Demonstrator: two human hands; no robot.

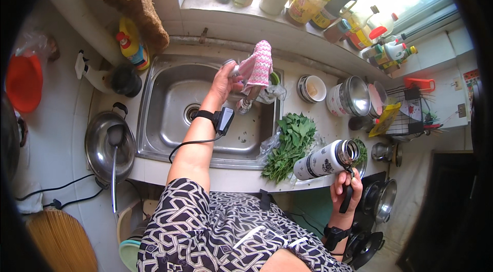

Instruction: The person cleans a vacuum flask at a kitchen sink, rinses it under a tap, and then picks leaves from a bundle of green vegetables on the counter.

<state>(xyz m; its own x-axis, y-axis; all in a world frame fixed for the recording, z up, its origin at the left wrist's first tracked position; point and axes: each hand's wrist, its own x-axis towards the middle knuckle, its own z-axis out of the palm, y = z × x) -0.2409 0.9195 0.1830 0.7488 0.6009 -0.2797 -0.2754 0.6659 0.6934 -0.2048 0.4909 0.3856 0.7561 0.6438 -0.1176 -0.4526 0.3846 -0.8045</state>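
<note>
Over the steel sink (154,137), my left hand (222,86) has its thumb and fingers around a small white and grey cylindrical piece (232,69), which looks like a lid; the fingers partly hide it. Just right of it, a pink and white knitted cloth (259,66) drapes over the tap (246,102). My right hand (346,191) grips the dark carrying strap (347,198) of a white vacuum bottle (319,164) with dark prints. The bottle leans to the right, its steel mouth uncovered, in front of the counter's leafy greens (294,137).
A wok (96,148) with a ladle stands left of the sink. Bowls (356,96) and a wire rack (402,118) line the right counter. Jars and bottles (308,2) crowd the windowsill. A yellow detergent bottle (133,50) stands at the sink's back left corner.
</note>
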